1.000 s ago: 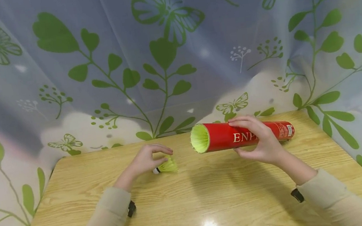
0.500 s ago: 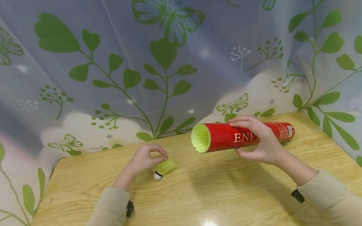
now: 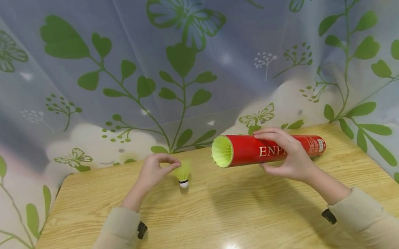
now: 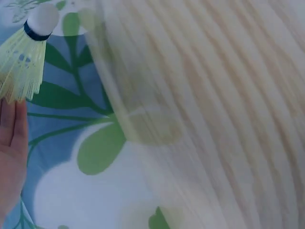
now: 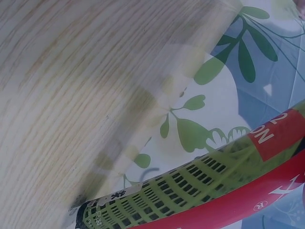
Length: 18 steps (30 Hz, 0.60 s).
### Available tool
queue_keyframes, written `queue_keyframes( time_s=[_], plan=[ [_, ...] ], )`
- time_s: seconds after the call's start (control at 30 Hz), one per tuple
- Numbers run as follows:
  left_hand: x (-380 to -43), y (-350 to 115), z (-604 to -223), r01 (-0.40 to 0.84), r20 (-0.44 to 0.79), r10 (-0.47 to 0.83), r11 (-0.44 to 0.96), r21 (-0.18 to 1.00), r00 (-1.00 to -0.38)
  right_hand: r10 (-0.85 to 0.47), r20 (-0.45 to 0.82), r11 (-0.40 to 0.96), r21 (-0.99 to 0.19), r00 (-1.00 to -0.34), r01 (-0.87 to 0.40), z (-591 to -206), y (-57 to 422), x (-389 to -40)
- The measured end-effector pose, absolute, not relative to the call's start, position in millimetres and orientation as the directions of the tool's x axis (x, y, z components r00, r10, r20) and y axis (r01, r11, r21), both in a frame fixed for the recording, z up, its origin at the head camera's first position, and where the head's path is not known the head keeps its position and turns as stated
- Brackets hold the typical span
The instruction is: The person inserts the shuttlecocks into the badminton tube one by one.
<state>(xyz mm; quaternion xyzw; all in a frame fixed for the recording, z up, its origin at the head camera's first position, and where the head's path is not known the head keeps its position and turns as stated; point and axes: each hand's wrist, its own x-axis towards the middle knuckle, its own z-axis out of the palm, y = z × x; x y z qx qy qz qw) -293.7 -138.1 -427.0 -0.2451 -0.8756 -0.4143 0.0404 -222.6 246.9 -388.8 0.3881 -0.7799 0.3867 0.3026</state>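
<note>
My left hand point(image 3: 153, 173) pinches a yellow shuttlecock point(image 3: 182, 172) by the rim of its skirt, its white cork hanging down over the table. In the left wrist view the fingers point(image 4: 18, 121) meet the skirt's edge, and the shuttlecock point(image 4: 24, 59) shows its dark band and white cork. To the right, my right hand point(image 3: 288, 157) grips a red shuttlecock tube point(image 3: 242, 149) around its middle. The tube lies nearly level, its open end facing left, with yellow skirts visible inside. In the right wrist view the tube point(image 5: 200, 191) shows a green-and-black mesh side; the gripping fingers are out of sight.
A wood-grain table point(image 3: 199, 234) spreads below both hands, with a bright glare near its front. A curtain point(image 3: 216, 76) printed with leaves and butterflies hangs behind the table and along both sides.
The shuttlecock has been lifted and swung from lying sideways, cork left, to cork down. My left fingers have closed on its skirt rim. The right hand and tube have hardly moved.
</note>
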Motion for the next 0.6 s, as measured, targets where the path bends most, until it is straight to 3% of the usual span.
queue_keyframes(
  time_s=[0.33,0.47,0.6],
  plan=[
    [-286,-134,-406,0.358,0.341,0.111,0.327,0.875,-0.934,-0.382,0.787,0.35,-0.362,-0.484,-0.864,-366,232,-205],
    [-279,-128,-395,0.324,0.331,0.023,0.273,0.906,-0.943,-0.38,0.781,0.364,-0.367,-0.496,-0.856,-370,234,-208],
    [-270,-120,-381,0.29,0.295,-0.03,0.123,0.949,-0.955,-0.387,0.781,0.356,-0.364,-0.49,-0.861,-383,240,-219]
  ],
)
